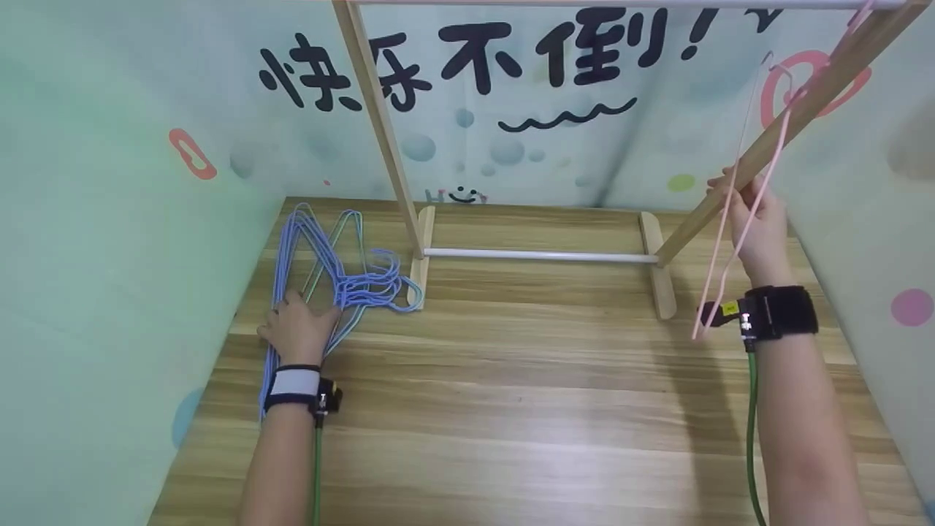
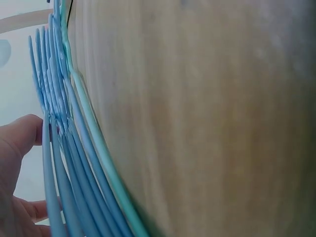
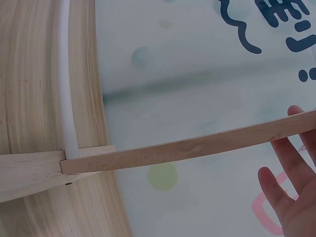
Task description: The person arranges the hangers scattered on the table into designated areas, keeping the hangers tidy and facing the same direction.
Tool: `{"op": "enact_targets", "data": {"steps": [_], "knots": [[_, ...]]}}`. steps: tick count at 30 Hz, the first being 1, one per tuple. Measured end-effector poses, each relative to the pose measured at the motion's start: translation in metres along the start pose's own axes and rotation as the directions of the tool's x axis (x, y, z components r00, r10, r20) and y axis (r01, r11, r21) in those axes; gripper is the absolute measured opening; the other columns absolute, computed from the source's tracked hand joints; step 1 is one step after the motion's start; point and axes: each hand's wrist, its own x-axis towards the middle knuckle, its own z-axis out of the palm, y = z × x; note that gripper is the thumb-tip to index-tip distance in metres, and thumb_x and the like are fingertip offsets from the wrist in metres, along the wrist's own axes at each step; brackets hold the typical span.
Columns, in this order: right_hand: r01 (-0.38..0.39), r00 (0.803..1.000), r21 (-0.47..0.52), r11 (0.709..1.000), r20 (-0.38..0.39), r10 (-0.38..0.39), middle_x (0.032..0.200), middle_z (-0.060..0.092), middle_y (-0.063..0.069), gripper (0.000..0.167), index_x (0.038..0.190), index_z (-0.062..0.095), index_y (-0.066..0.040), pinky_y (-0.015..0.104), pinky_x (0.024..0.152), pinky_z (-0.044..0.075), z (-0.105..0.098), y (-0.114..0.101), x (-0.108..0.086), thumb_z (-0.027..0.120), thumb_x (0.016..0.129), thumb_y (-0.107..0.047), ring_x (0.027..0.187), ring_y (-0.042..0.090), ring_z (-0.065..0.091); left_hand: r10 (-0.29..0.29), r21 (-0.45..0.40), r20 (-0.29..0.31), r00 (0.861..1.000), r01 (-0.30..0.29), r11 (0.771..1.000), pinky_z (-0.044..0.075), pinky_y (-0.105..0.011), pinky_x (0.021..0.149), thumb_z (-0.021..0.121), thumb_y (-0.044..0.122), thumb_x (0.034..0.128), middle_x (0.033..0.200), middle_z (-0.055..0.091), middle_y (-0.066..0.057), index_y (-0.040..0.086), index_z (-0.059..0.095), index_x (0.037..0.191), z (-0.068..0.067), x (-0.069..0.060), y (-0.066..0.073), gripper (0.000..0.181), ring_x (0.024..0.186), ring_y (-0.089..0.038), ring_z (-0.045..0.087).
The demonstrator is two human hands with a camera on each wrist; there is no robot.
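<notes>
My left hand (image 1: 299, 332) rests on a pile of blue hangers (image 1: 314, 237) on the floor at the left. In the left wrist view the thumb (image 2: 30, 131) touches the stacked blue bars near their necks, apart from the other fingers; the far fingertips are partly hidden. A light green hanger (image 1: 360, 230) lies beneath the blue ones. At the right, my right hand (image 1: 760, 226) holds the rack's wooden post (image 1: 767, 146), with fingers behind it and the little finger off it. A pink hanger (image 1: 779, 139) hangs above, in front of that hand.
The rack's other post (image 1: 380, 124) stands at the left, beside the hooks of the blue hangers. A white lower bar (image 1: 540, 255) joins the two wooden feet (image 1: 661, 285) near the back edge of the wooden floor (image 1: 511, 409). Printed walls enclose the floor.
</notes>
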Motion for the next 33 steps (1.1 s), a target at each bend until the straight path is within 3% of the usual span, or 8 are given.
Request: {"op": "enact_targets", "data": {"steps": [5,11,18,24,33], "knots": [[0.009,1.000,-0.062,0.998,-0.001,-0.009,0.121,0.062,0.009,0.031,0.129,0.058,-0.014,0.036,0.107,0.030,-0.002,0.002,-0.001,0.052,0.099,-0.014,0.118,0.023,0.053,0.025,0.008,0.011,1.000,-0.025,1.000,0.026,-0.063,0.092,0.070,0.040,0.0810,0.117,0.056,-0.031,-0.006,0.051,0.124,0.001,-0.002,0.001,0.066,0.113,-0.050,0.044],[0.014,1.000,-0.025,1.000,0.000,-0.014,0.121,0.062,0.011,0.031,0.129,0.059,-0.013,0.037,0.108,0.030,-0.002,0.001,-0.001,0.052,0.099,-0.011,0.118,0.026,0.053,0.084,0.018,0.053,0.995,-0.085,0.996,0.029,-0.067,0.092,0.062,0.033,0.0903,0.113,0.059,-0.030,-0.004,0.065,0.107,0.003,-0.007,0.003,0.040,0.115,-0.055,0.041],[0.002,1.000,-0.052,0.999,-0.006,-0.002,0.121,0.062,0.010,0.028,0.126,0.060,-0.013,0.037,0.108,0.031,0.000,-0.002,0.000,0.054,0.098,-0.015,0.118,0.026,0.053,0.084,0.043,0.082,0.993,-0.087,0.995,0.029,-0.071,0.092,0.053,0.020,0.0955,0.115,0.056,-0.031,-0.003,0.067,0.105,0.005,-0.009,0.003,0.029,0.119,-0.056,0.037],[-0.014,1.000,-0.064,0.998,-0.002,0.014,0.123,0.061,0.009,0.030,0.128,0.059,-0.016,0.038,0.110,0.027,0.000,-0.002,0.001,0.054,0.098,-0.018,0.119,0.024,0.053,0.080,-0.013,-0.003,0.997,-0.080,0.997,0.034,-0.067,0.088,0.049,0.019,0.0988,0.113,0.055,-0.029,-0.005,0.064,0.108,0.005,-0.012,0.003,0.030,0.114,-0.050,0.043],[0.022,1.000,-0.082,0.996,-0.009,-0.023,0.120,0.063,0.011,0.030,0.128,0.059,-0.014,0.034,0.102,0.038,-0.001,0.002,0.000,0.053,0.099,-0.015,0.116,0.025,0.055,0.105,-0.079,-0.141,0.984,-0.117,0.990,0.044,-0.061,0.079,0.045,0.015,0.0994,0.104,0.055,-0.028,-0.009,0.058,0.100,0.003,-0.011,0.002,0.027,0.101,-0.046,0.050]]}}
